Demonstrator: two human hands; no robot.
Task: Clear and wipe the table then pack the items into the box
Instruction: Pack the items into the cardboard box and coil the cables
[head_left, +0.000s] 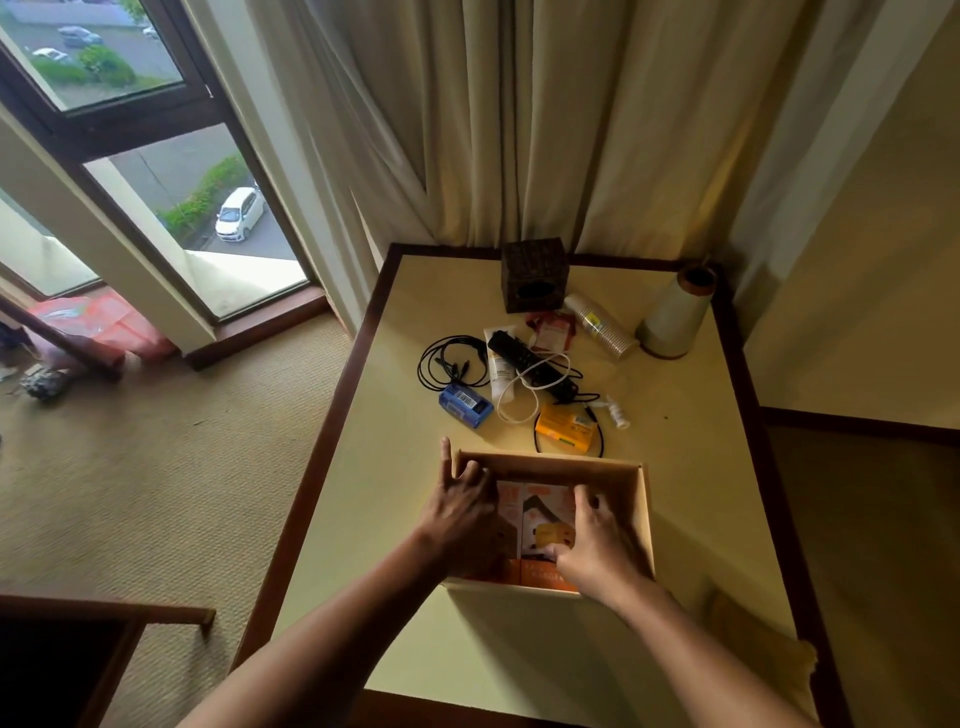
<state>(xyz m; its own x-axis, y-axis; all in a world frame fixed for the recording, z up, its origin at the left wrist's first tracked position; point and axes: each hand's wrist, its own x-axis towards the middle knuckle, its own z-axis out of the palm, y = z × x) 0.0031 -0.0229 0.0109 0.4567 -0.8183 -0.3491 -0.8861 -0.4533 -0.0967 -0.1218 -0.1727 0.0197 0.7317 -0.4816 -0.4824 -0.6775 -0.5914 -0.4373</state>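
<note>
An open cardboard box (643, 512) stands on the cream table (685, 467). Inside it lie flat orange-and-white packets (540, 506). My left hand (460, 512) rests over the box's left wall, fingers spread onto the packets. Inside the box, my right hand (597, 545) pinches the right packet at its lower edge. Beyond the box lie a blue carton (465, 406), an orange carton (565, 428), a black cable coil (449, 361), a black remote (530, 364), a white cable (519, 395), a white tube (497, 371), a red sachet (551, 332) and a small white bottle (617, 413).
A dark woven cube (534, 280) and a lying stack of paper cups (600, 325) sit at the back, next to a grey cone-shaped lamp base (675, 317). A yellow cloth (758, 654) lies at the table's near right corner. Curtains hang behind; a window is on the left.
</note>
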